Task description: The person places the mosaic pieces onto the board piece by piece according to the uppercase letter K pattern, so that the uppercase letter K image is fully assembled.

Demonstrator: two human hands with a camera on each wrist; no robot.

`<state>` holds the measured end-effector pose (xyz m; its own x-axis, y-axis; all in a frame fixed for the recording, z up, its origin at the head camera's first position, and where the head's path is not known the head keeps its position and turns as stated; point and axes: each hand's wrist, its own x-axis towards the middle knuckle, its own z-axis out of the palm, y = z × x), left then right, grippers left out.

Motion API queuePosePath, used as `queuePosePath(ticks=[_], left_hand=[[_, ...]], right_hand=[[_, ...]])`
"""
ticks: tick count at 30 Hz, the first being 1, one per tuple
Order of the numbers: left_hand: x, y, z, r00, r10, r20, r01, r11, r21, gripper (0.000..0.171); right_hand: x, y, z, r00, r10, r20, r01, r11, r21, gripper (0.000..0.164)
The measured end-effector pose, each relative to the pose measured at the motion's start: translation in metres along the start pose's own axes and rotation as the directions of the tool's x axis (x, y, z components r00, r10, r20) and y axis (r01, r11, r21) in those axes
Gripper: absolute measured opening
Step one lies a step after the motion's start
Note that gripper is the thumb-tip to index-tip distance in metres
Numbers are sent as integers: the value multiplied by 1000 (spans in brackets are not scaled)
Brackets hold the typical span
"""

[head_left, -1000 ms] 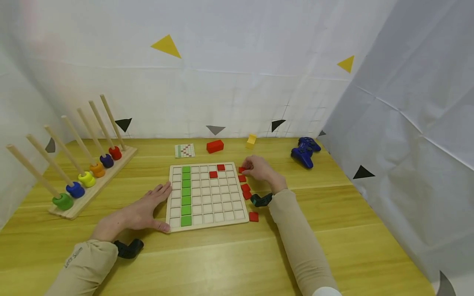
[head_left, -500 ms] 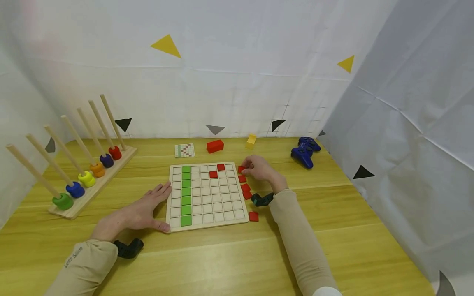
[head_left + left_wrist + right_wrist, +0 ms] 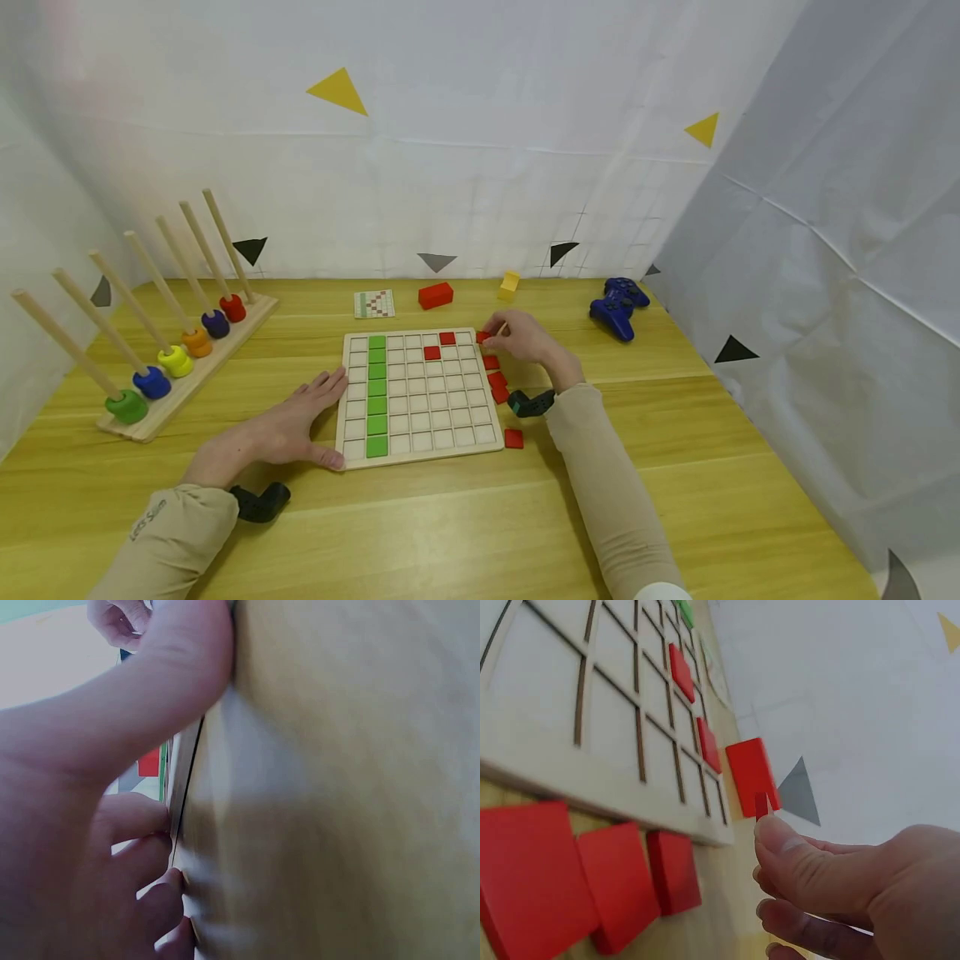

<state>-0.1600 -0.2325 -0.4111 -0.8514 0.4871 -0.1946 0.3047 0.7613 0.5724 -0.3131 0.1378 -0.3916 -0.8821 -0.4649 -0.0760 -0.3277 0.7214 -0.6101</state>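
Observation:
A wooden grid board (image 3: 423,459) lies on the table, with a column of green tiles (image 3: 377,388) and two red tiles (image 3: 432,353) in its cells. My left hand (image 3: 292,427) rests against the board's left edge, fingers spread and thumb at the near corner. Just off the board's far right corner, my right hand (image 3: 527,340) pinches a red square tile (image 3: 761,805) between thumb and fingers, lifted off the table in the right wrist view. Several loose red tiles (image 3: 498,387) lie along the board's right side.
A peg rack (image 3: 187,379) with coloured rings stands at the left. Behind the board are a small pattern card (image 3: 374,304), a red block (image 3: 436,296) and a yellow block (image 3: 508,286). A blue game controller (image 3: 619,308) lies at the back right.
My right hand, pinching the red tile, has shifted slightly left and away, toward the board's far right corner. The left hand has stayed in place.

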Motion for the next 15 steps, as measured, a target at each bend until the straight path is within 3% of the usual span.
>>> queuePosePath(ticks=[8, 15], left_hand=[[0, 1, -1, 1000, 6, -4, -6, 1000, -4, 124], [-1, 3, -2, 1000, 10, 2, -10, 1000, -5, 123]], right_hand=[[-3, -19, 0, 997, -74, 29, 73, 997, 15, 20], [4, -41, 18, 978, -171, 117, 177, 984, -38, 25]])
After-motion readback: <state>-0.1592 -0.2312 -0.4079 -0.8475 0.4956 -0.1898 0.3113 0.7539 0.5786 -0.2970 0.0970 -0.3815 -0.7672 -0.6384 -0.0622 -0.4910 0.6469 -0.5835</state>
